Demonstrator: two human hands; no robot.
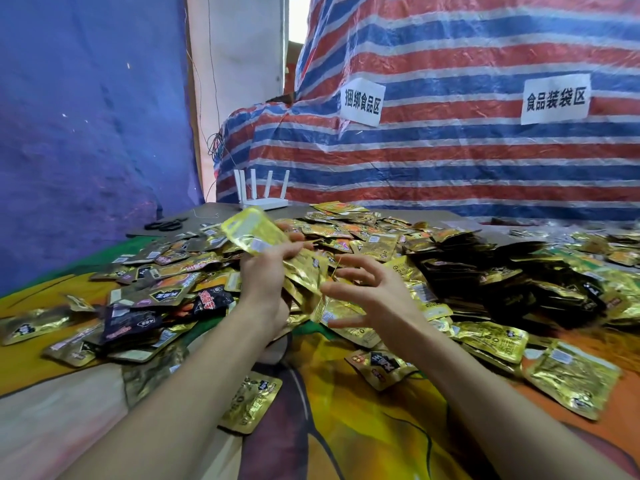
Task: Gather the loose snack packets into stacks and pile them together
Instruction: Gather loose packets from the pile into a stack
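Gold and dark foil snack packets lie in a wide loose heap (363,233) across the table. My left hand (265,282) is raised over the heap's near edge and grips a fanned stack of gold packets (256,232) that tilts up and to the left. My right hand (372,292) hovers just right of it, fingers spread, with its thumb and forefinger close to a gold packet (341,311) hanging below the stack; I cannot tell if they pinch it. Dark stacked packets (519,268) lie in rows on the right.
A colourful printed cloth (363,427) covers the table, with single packets (251,401) near me. A white router (265,194) and black scissors (166,225) sit at the far edge. A striped tarp (450,150) with two paper signs rises behind; a blue sheet (86,133) hangs left.
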